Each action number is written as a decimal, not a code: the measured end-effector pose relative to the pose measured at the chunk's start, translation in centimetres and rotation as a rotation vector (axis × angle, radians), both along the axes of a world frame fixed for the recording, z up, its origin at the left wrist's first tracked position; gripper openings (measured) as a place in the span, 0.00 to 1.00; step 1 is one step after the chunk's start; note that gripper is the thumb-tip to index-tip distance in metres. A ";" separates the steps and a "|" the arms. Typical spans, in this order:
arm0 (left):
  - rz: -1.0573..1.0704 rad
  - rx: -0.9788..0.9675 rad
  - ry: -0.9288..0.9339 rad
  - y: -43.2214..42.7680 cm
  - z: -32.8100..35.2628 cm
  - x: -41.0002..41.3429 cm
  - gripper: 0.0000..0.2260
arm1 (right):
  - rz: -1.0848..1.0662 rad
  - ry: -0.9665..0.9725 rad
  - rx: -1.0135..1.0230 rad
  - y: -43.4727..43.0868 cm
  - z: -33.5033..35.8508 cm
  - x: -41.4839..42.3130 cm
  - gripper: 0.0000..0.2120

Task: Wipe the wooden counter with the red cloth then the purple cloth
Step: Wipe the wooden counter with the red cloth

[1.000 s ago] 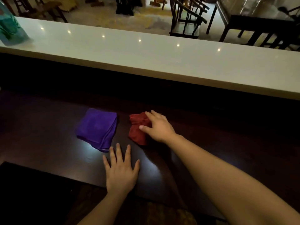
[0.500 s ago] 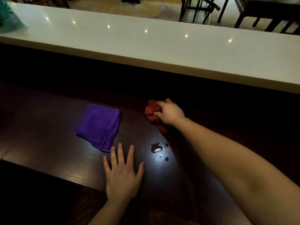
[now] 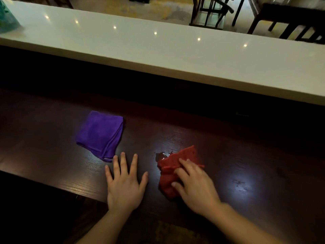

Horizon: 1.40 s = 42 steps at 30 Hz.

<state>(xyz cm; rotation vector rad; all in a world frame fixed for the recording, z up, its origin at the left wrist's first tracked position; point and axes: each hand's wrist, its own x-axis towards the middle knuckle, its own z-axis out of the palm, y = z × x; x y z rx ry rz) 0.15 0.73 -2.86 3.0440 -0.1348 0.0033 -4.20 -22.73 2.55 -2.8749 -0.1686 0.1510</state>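
Looking down from head height onto a dark wooden counter with a glossy, grained surface, running left to right across the lower half of the view. Right hand pressed palm-down on a crumpled red cloth, fingers spread over its near right part and curled slightly into the fabric, thumb against its near edge; pinning the cloth to the wood rather than lifting it. Red cloth bunched into an uneven long shape, long axis slanting from near left to far right, with one pointed corner sticking out toward the far right, beyond the fingertips. Small puddle of liquid glinting on the wood, touching the cloth's far left edge. Left hand lying flat on the counter just left of the red cloth, fingers apart and pointing away from the body, holding nothing. Purple cloth folded into a neat rough square, lying flat on the counter to the far left of the left hand, its nearest corner pointing toward the body and ending just beside the left fingertips; whether touching them, impossible to tell. Raised pale countertop beyond the wooden counter, spotted with small light reflections, with a blurred teal object at its far left end. Dark chairs on a light floor farther back.
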 end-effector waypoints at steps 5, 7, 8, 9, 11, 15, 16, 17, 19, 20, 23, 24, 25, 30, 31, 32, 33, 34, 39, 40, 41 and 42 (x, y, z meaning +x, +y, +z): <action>0.004 -0.002 0.002 -0.1 0.0 0.1 0.33 | -0.057 -0.037 -0.118 2.0 -0.9 2.0 0.33; 0.009 -0.001 0.002 0.0 0.0 0.1 0.32 | -0.116 -0.041 -0.083 1.3 -0.9 4.5 0.31; 0.009 0.001 0.001 0.0 0.1 0.1 0.32 | -0.159 -0.042 -0.049 0.9 -0.9 5.6 0.30; 0.008 0.002 0.001 -0.1 0.1 0.0 0.32 | -0.202 -0.037 -0.006 0.5 -0.8 6.5 0.29; 0.004 0.001 -0.002 0.0 0.2 0.0 0.32 | -0.242 -0.034 0.085 0.1 -0.7 7.5 0.27; -0.001 -0.009 -0.015 0.1 0.0 0.0 0.32 | -0.122 -0.015 0.150 0.2 -0.5 5.3 0.25; 0.001 -0.010 -0.015 0.1 -0.1 0.0 0.32 | -0.076 -0.013 0.159 0.5 -0.5 4.2 0.26; 0.003 -0.012 -0.013 0.1 -0.2 0.1 0.33 | -0.035 -0.011 0.168 1.0 -0.7 3.2 0.26; 0.003 -0.014 -0.010 0.0 -0.3 0.0 0.33 | 0.003 -0.009 0.158 1.5 -1.1 2.0 0.26; 0.004 -0.016 -0.009 0.0 -0.3 0.1 0.33 | -0.012 -0.015 0.147 1.7 -1.2 2.3 0.26; 0.011 -0.018 -0.005 0.0 -0.2 0.0 0.33 | -0.203 -0.051 0.214 2.2 -0.9 5.5 0.23; 0.014 -0.018 -0.008 0.0 -0.2 0.0 0.32 | -0.283 -0.048 0.248 2.6 -0.6 7.0 0.23; 0.016 -0.018 -0.010 0.0 -0.1 0.0 0.32 | -0.338 -0.030 0.266 3.1 -0.3 8.4 0.24; 0.011 -0.021 -0.020 0.1 -0.2 0.1 0.32 | -0.131 0.050 0.116 5.6 -0.4 10.1 0.23; 0.008 -0.025 -0.024 0.2 -0.3 0.0 0.33 | -0.052 0.039 0.085 5.3 -0.6 9.1 0.23; 0.008 -0.032 -0.029 0.2 -0.3 0.0 0.33 | 0.022 0.020 0.057 4.8 -1.0 7.9 0.24; 0.008 -0.039 -0.032 0.2 -0.3 0.0 0.33 | 0.085 0.001 0.027 4.1 -1.5 6.7 0.24; 0.009 -0.044 -0.030 0.2 -0.3 0.0 0.33 | 0.132 -0.009 0.005 3.2 -1.8 5.8 0.24; 0.019 -0.038 -0.023 -0.1 -0.1 0.0 0.34 | 0.036 -0.023 -0.006 1.4 -1.7 7.8 0.23; 0.020 -0.037 -0.023 -0.1 0.0 0.0 0.34 | -0.022 -0.020 0.010 2.0 -1.5 8.4 0.23; 0.021 -0.036 -0.023 -0.1 0.1 0.0 0.34 | -0.081 -0.017 0.031 2.7 -1.4 8.9 0.23; 0.022 -0.035 -0.026 -0.1 0.1 0.0 0.34 | -0.133 -0.015 0.051 3.4 -1.3 9.2 0.24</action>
